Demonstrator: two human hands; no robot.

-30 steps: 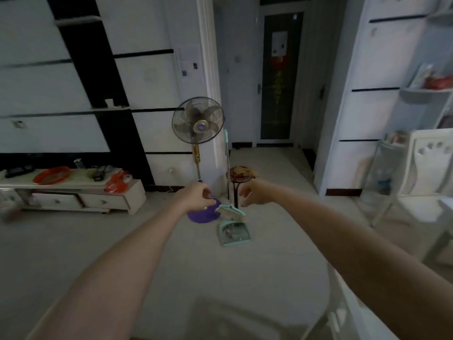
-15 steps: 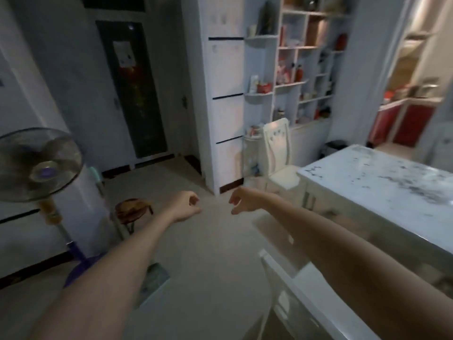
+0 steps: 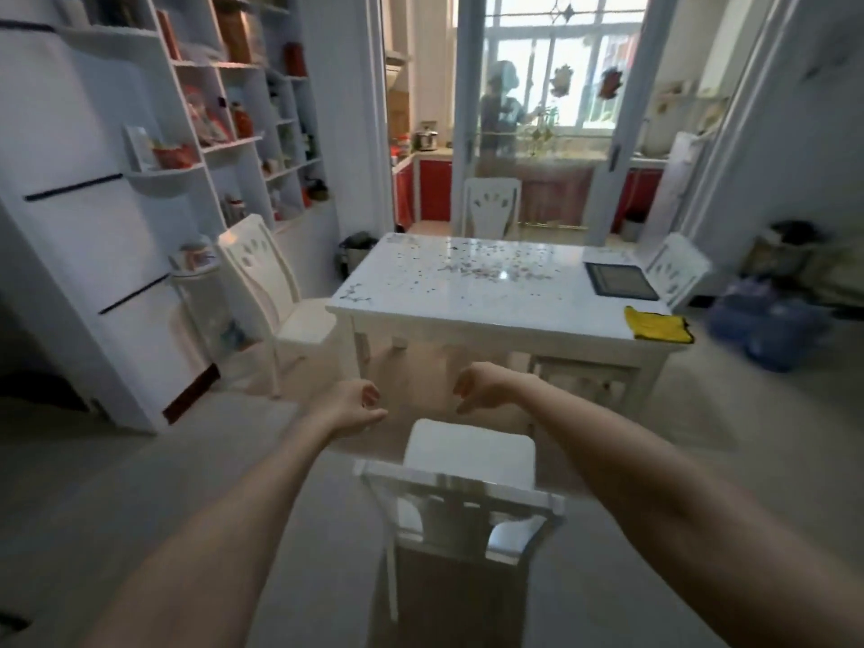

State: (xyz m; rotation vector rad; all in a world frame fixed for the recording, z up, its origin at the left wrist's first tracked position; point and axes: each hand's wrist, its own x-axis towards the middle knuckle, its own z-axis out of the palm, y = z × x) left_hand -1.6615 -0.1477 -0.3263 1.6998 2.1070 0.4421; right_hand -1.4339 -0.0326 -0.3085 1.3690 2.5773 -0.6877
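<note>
I've swung round to the littered desk (image 3: 491, 315); left hand (image 3: 350, 409), right hand (image 3: 484, 385) loosely curled, empty, over the lower-centre chair (image 3: 467, 453) — wiping likely next.

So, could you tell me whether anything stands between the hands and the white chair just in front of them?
Nothing visible does. The left hand and right hand hang empty, fingers loosely curled, above the seat of the white chair, with only air between. The table stands beyond it, out of the way.
</note>
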